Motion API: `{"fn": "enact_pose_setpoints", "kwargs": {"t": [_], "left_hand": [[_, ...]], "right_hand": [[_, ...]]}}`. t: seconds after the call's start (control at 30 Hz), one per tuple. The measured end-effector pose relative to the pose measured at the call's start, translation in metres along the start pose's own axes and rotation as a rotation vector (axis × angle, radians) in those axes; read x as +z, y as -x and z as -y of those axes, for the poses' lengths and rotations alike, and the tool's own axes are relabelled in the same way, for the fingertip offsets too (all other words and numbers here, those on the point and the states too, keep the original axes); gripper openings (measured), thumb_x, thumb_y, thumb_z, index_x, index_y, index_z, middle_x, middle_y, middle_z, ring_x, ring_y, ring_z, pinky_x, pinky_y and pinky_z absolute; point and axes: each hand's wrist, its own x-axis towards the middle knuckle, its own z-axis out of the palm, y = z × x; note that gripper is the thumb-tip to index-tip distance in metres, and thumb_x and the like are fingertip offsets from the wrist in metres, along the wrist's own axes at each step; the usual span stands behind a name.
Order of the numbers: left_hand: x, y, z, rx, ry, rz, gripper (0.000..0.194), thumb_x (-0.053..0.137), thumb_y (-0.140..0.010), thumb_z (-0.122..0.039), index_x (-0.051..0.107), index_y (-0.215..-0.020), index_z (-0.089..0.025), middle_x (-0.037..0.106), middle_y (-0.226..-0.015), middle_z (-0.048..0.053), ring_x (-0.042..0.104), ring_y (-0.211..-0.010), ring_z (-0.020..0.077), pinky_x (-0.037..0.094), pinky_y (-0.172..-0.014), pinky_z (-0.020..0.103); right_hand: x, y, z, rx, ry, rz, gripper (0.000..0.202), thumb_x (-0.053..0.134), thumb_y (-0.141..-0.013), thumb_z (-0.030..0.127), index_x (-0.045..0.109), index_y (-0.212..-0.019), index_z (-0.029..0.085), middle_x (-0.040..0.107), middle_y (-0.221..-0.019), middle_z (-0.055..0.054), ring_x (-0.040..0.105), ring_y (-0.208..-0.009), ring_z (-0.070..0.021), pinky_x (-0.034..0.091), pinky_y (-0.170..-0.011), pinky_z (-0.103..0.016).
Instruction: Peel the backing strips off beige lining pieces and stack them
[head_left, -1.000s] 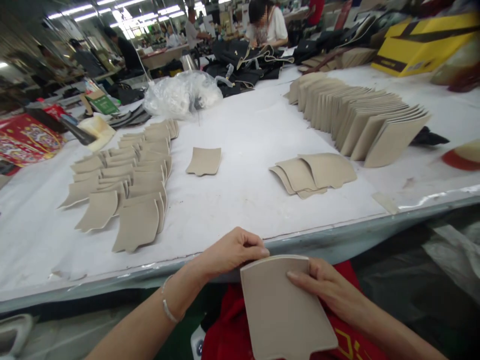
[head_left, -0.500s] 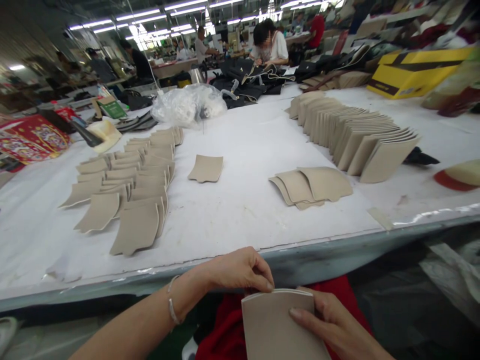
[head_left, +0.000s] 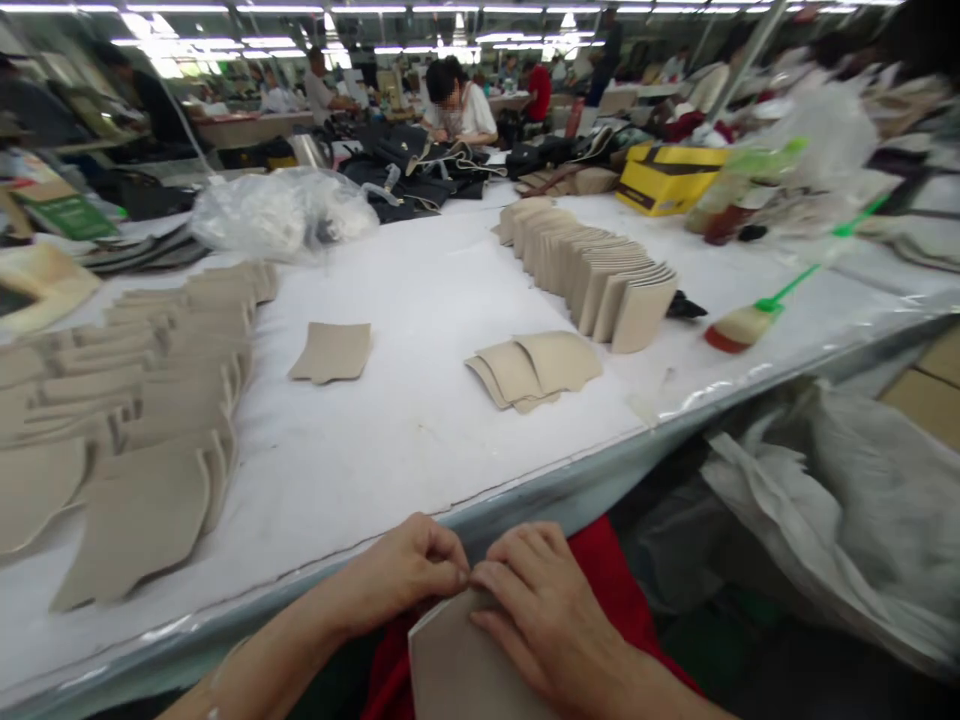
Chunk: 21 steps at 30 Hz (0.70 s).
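Below the table's front edge, my right hand (head_left: pixel 536 600) is closed on the top of a beige panel (head_left: pixel 457 665), fingers over its upper edge. My left hand (head_left: pixel 420 565) pinches at the panel's top corner, its fingertips touching those of my right hand. On the white table (head_left: pixel 397 440) lies a single beige piece (head_left: pixel 332 352). Right of it a few overlapping beige pieces (head_left: pixel 555 362) lie flat. A long row of upright beige pieces (head_left: pixel 592 270) leans behind them. Many more beige pieces (head_left: pixel 142 510) are spread in overlapping rows at the left.
A clear plastic bag (head_left: pixel 281 212) rests at the back left. A yellow box (head_left: pixel 667 178) and a green-handled brush (head_left: pixel 750 322) are on the right. A whitish sack (head_left: pixel 855 500) hangs below the table's right side. A person (head_left: pixel 457 105) works across the table.
The view has turned right. My right hand has moved from the panel's right side to its top edge, close against my left fingertips.
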Motion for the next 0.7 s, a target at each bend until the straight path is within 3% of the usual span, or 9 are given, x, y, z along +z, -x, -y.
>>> {"fn": "enact_pose_setpoints", "kwargs": {"t": [0.1, 0.27, 0.37, 0.53, 0.7], "left_hand": [[0.004, 0.001, 0.006, -0.029, -0.021, -0.035, 0.014, 0.055, -0.071, -0.025, 0.060, -0.068, -0.013, 0.041, -0.055, -0.006, 0.028, -0.055, 0.0082, 0.020, -0.052, 0.023], [0.010, 0.001, 0.011, -0.057, -0.036, -0.070, 0.024, 0.059, -0.071, -0.036, 0.058, -0.065, -0.013, 0.050, -0.062, -0.002, 0.039, -0.062, 0.0113, 0.030, -0.059, 0.023], [0.007, -0.003, 0.016, -0.065, -0.072, -0.040, 0.025, 0.060, -0.070, -0.038, 0.057, -0.064, -0.014, 0.047, -0.058, -0.003, 0.037, -0.059, 0.0110, 0.030, -0.057, 0.023], [0.005, -0.006, 0.029, -0.081, -0.117, 0.030, 0.029, 0.062, -0.072, -0.042, 0.055, -0.064, -0.015, 0.048, -0.058, -0.002, 0.037, -0.058, 0.0110, 0.030, -0.056, 0.024], [0.022, -0.004, 0.026, -0.124, -0.184, 0.029, 0.039, 0.058, -0.069, -0.054, 0.049, -0.059, -0.017, 0.047, -0.059, 0.000, 0.041, -0.061, 0.0141, 0.030, -0.058, 0.026]], "right_hand": [[0.009, 0.002, 0.002, -0.062, 0.121, -0.077, 0.006, 0.060, -0.089, 0.021, 0.059, -0.088, 0.016, 0.061, -0.082, -0.003, 0.050, -0.079, -0.0204, 0.030, -0.073, -0.037], [0.023, 0.007, 0.004, -0.122, 0.217, -0.352, 0.016, 0.051, -0.089, 0.012, 0.059, -0.076, 0.016, 0.058, -0.068, 0.000, 0.047, -0.066, -0.0163, 0.027, -0.065, -0.035], [0.024, 0.007, 0.005, -0.135, 0.231, -0.431, 0.020, 0.050, -0.090, 0.013, 0.058, -0.072, 0.016, 0.058, -0.064, 0.001, 0.047, -0.062, -0.0149, 0.026, -0.063, -0.035], [0.027, 0.009, 0.001, -0.132, 0.274, -0.427, 0.024, 0.047, -0.091, 0.018, 0.055, -0.068, 0.017, 0.054, -0.063, 0.002, 0.047, -0.063, -0.0144, 0.026, -0.062, -0.035], [0.034, 0.018, -0.005, -0.163, 0.290, -0.272, 0.031, 0.061, -0.088, 0.033, 0.050, -0.063, 0.019, 0.049, -0.062, 0.003, 0.042, -0.063, -0.0143, 0.024, -0.060, -0.034]]}}
